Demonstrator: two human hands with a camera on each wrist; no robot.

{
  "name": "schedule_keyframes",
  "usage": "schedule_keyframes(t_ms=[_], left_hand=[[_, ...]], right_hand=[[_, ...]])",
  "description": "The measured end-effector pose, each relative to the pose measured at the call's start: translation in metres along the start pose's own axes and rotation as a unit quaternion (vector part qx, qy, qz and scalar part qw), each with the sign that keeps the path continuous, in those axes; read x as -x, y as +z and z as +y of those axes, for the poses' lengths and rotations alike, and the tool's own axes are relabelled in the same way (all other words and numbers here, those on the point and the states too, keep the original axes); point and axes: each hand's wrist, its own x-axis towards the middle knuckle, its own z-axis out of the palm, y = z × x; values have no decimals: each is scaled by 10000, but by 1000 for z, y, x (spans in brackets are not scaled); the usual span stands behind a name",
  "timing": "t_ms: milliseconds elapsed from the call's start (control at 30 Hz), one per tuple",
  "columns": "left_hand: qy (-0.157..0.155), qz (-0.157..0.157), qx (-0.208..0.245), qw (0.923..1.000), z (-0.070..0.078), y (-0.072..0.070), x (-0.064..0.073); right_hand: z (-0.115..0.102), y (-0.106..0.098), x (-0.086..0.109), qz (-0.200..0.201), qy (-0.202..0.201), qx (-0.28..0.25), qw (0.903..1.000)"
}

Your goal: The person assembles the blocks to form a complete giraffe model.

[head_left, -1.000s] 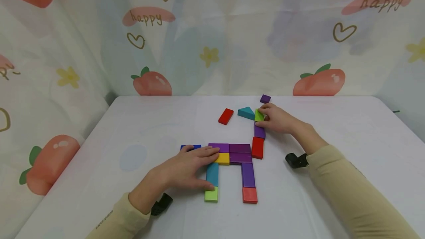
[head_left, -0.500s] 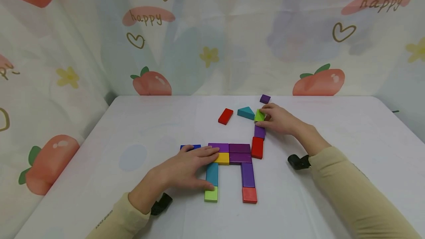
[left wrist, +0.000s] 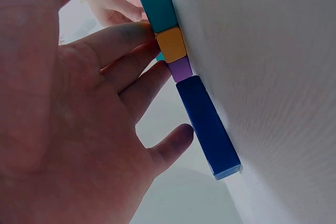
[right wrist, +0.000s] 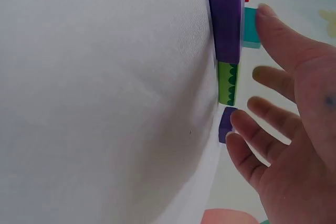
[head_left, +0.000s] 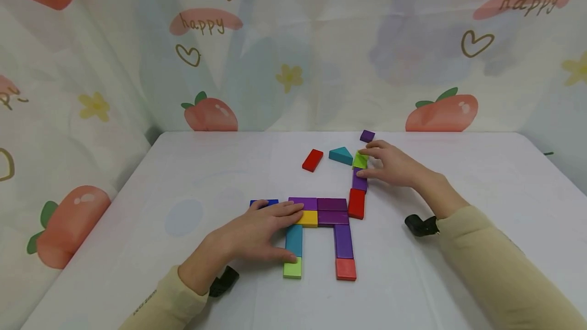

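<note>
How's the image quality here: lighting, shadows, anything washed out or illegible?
Head: soft, fairly even light, blocks easy to make out, but print on the left sleeve is illegible; left wrist: left hand dim, background behind its fingers pale and washed out; right wrist: a broad, soft shadow darkens part of the white table.

A green block [right wrist: 227,83], its side marked with dark scallops, is set at the far end of a purple block [right wrist: 224,22]. Nearer, a teal block [head_left: 294,242] is laid flat between a yellow block [head_left: 310,218] and a lime block [head_left: 292,269]. A blue block [left wrist: 209,129] is laid farther left.
</note>
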Motion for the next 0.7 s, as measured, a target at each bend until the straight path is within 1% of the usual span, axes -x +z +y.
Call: schedule_keyframes(t_ms=[100,233,367,467,567,700], left_hand=[[-4,-14,6,10000,0,-1,-1],[-14,-27,-14,10000,0,-2,-1],[-37,-27,-9,10000,0,-3,0],[-33,-25,17,10000,0,-3,1],[-20,-27,15,10000,0,-1,1],[-25,-23,-20,10000,0,0,1]], right_hand=[[-1,-1,8,10,-148,0,9999],[-4,0,18,-53,-273,-248,9993],[-10,3,21,-213,-425,-464,9978],[-12,6,21,-268,-489,-458,9974],[-13,6,21,-198,-466,-399,9979],[-14,5,19,11,-382,-263,9989]])
